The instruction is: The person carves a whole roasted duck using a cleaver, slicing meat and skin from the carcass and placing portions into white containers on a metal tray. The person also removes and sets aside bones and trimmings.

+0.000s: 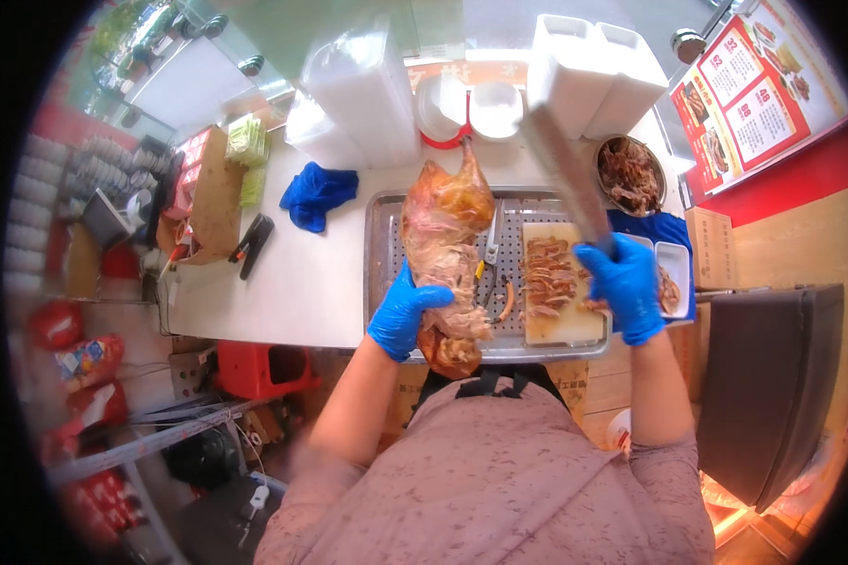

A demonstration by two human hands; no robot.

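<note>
A large piece of cooked poultry (449, 247), partly carved with pale meat bared, is held in my blue-gloved left hand (406, 311) over the left part of a perforated metal tray (381, 282). My right hand (623, 286), also gloved, grips the handle of a broad-bladed knife (565, 166). Its blurred blade points up and away to the left. Below the knife, sliced meat (550, 275) lies in rows on a pale cutting board (565, 328). Between poultry and board rest scissors (493, 244) with dark and yellow handles.
A metal bowl of meat pieces (629, 176) stands at back right, with a white dish of meat (671, 282) nearer. Stacked white containers (357, 85) and round bowls (498, 113) line the back. A blue cloth (318, 194) and black stapler (256, 244) lie left.
</note>
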